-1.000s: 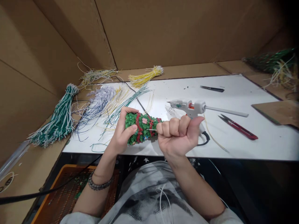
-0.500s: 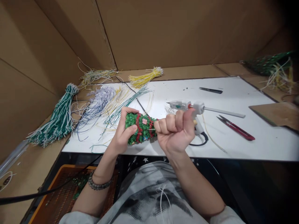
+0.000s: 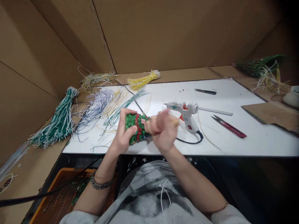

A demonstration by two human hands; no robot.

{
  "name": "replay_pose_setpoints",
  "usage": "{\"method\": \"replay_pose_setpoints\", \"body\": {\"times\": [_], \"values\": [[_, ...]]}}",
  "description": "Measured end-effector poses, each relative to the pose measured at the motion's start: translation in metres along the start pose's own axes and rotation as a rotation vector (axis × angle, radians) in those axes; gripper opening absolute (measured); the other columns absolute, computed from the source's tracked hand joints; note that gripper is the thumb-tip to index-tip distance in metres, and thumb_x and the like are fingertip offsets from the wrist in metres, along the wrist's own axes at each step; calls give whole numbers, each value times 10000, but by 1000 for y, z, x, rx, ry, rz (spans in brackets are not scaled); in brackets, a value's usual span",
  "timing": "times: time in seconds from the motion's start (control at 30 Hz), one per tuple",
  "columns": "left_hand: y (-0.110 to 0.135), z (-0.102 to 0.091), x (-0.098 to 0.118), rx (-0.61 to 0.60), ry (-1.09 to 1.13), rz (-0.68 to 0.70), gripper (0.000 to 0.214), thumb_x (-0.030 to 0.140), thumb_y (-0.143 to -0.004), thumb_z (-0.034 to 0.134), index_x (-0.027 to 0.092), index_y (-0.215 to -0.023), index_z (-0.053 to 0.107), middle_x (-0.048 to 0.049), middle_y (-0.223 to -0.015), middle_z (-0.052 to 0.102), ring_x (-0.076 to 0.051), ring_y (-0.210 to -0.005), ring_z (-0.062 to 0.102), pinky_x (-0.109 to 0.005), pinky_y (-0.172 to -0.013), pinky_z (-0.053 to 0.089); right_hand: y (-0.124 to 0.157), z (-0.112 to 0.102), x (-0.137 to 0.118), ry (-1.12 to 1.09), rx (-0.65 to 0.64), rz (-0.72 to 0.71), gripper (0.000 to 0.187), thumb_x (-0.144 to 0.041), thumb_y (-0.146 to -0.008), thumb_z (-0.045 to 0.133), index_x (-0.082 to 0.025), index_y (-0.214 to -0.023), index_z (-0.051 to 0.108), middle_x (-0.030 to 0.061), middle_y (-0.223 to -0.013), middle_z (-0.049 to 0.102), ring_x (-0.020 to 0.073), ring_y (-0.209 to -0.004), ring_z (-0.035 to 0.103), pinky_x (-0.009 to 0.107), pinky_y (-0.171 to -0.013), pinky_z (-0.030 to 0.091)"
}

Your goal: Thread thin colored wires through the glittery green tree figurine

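My left hand [image 3: 123, 133] grips a small green Christmas tree ornament [image 3: 132, 126] with red garland and a pink patch, which lies on its side above the table's front edge. My right hand [image 3: 164, 130], smeared by motion, is closed at the tree's narrow end and covers it. A yellowish handle end of what looks like an awl [image 3: 175, 122] pokes out of that fist. Its thin shaft is hidden now. Just right of the fist, a white hot glue gun [image 3: 187, 115] with a glue stick in its back rests on the white table [image 3: 257, 137].
Red snips [image 3: 229, 127] and black snips [image 3: 205, 91] lie at the right. Bundles of green wires [image 3: 57, 121], yellow wires [image 3: 143, 80] and purple-tipped wires [image 3: 100, 101] spread over the left. An orange basket [image 3: 58, 177] sits below. Cardboard walls [image 3: 163, 37] enclose the table.
My right fist has moved left, closer to my left hand, and covers more of the tree's narrow end. The thin shaft seen before is hidden. The view has shifted slightly.
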State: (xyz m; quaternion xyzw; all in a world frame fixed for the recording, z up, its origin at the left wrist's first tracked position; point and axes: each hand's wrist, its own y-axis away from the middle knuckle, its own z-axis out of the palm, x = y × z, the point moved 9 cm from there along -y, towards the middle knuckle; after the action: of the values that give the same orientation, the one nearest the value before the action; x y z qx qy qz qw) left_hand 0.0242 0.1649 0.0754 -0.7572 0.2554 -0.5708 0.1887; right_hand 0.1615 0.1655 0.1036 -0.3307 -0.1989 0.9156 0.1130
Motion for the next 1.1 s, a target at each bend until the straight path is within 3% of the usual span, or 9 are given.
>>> {"method": "replay_pose_setpoints", "body": {"times": [0.1,0.43,0.63,0.7,0.87,0.97,1.1], "values": [[1,0,-1,17,50,-37,404,469,-868,572,264,-1210,513,-55,-1116,495,-240,-965,505,-402,-881,425,6,6,-1,33,-26,-83,662,-520,-893,645,-182,-469,266,-84,-413,228,39,-360,222,226,-417,218],[-2,-1,3,-20,34,-52,398,467,-862,570,249,-1192,526,-62,-1094,518,-251,-972,506,-413,-877,428,2,-14,-13,-122,11,16,700,-538,-912,589,-170,-505,155,-86,-419,124,51,-350,109,213,-389,196],[-2,1,0,-35,68,-65,410,466,-855,581,258,-1204,523,-57,-1102,514,-246,-965,503,-402,-874,420,1,-22,-12,-123,57,60,689,-524,-917,593,-176,-507,163,-86,-417,133,49,-341,137,215,-397,224],[-1,1,0,-36,58,-58,416,469,-854,579,262,-1210,520,-61,-1120,513,-255,-985,502,-413,-894,416,2,-27,-12,-79,90,75,672,-522,-906,615,-182,-494,207,-88,-413,182,48,-326,204,222,-402,252],[-1,0,-4,-40,59,-76,430,479,-844,589,265,-1211,518,-60,-1128,518,-259,-996,511,-406,-876,424,7,-41,-17,158,151,74,507,-522,-874,664,-200,-513,513,-36,-472,491,137,-480,584,294,-549,483],[-1,0,-4,-39,67,-76,425,474,-843,597,265,-1207,525,-53,-1124,521,-249,-989,514,-394,-869,421,11,-44,-22,249,138,36,468,-528,-905,627,-201,-571,601,-11,-548,586,164,-605,662,334,-690,542],[-1,0,-4,-37,60,-72,430,481,-842,597,265,-1207,524,-54,-1128,524,-251,-992,512,-401,-881,419,18,-44,-28,264,113,-25,408,-473,-949,591,-205,-646,648,4,-635,642,172,-714,690,345,-761,537]]}}
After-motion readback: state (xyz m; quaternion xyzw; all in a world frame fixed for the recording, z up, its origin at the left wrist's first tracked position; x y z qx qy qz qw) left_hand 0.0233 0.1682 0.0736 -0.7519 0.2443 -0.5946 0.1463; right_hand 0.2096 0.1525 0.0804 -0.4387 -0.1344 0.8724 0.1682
